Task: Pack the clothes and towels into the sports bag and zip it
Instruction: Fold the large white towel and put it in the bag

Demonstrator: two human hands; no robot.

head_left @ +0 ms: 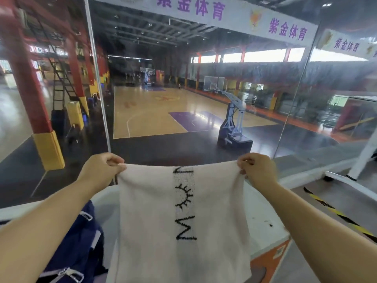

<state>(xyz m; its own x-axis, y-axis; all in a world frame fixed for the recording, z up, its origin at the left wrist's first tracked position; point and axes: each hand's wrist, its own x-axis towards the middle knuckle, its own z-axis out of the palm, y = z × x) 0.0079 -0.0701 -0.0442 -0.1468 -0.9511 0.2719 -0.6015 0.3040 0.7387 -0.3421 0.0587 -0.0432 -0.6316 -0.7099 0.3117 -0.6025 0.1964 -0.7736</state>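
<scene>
Above the white ledge (263,227), the towel (163,221) hangs spread between both hands: left hand (100,170) and right hand (259,170) each pinch a top corner. Beside it at lower left sits the navy bag (81,252).

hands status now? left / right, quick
Left hand: closed, pinching the top left corner of the white towel.
Right hand: closed, pinching the towel's top right corner.
</scene>
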